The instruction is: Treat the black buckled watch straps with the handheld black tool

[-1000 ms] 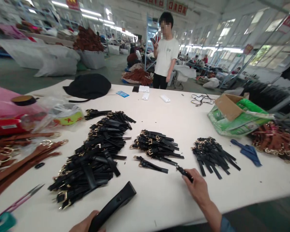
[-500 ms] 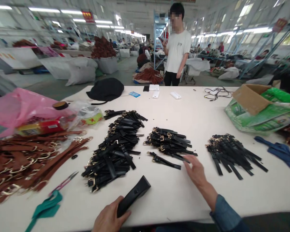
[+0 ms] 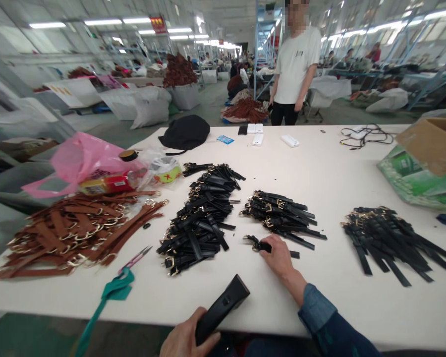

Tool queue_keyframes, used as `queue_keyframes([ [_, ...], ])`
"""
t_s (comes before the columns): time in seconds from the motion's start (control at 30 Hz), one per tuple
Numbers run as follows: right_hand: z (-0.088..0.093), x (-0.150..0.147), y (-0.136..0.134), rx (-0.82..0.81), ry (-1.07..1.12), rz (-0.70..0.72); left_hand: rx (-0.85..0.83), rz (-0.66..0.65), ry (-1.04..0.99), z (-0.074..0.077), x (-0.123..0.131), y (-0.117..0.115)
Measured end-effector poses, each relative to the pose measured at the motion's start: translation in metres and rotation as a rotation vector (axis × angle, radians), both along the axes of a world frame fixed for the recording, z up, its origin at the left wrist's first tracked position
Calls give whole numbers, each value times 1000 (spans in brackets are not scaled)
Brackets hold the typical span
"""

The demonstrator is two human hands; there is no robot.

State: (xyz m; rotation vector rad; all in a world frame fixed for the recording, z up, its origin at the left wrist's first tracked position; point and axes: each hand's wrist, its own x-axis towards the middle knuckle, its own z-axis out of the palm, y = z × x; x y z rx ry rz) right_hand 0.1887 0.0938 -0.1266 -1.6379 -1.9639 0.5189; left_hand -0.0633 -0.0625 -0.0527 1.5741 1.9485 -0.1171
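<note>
My left hand (image 3: 188,337) is wrapped round a black handheld tool (image 3: 223,307), which has a flat, wider end and a round button on its side. It is held tilted over the table's front edge. My right hand (image 3: 278,255) has its fingers closed on a black buckle strap (image 3: 293,254) lying on the table; the gold buckle end sticks out left of the fingers. Just beyond lies a small pile of black buckle straps (image 3: 282,210). A larger heap of them (image 3: 196,223) is on the left, and a fanned-out bunch (image 3: 392,238) on the right.
Brown straps with gold rings (image 3: 63,223) cover the table's left side. Near them are thread snips (image 3: 137,258) tied with teal cloth (image 3: 117,287). A black cap (image 3: 188,133), a pink bag (image 3: 82,153) and an open carton (image 3: 431,144) stand around. A person (image 3: 295,64) is beyond the table.
My right hand has moved left and closed on the single strap. The view has turned left. The person across the table has lowered the raised arm. My left hand keeps the tool.
</note>
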Motion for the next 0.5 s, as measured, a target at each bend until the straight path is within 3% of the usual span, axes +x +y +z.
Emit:
queue_keyframes([
  [0.23, -2, 4, -4, 0, 70, -15, 3, 2, -8, -3, -2, -4],
  [0.5, 7, 13, -7, 34, 167, 34, 25, 17, -7, 8, -2, 1],
])
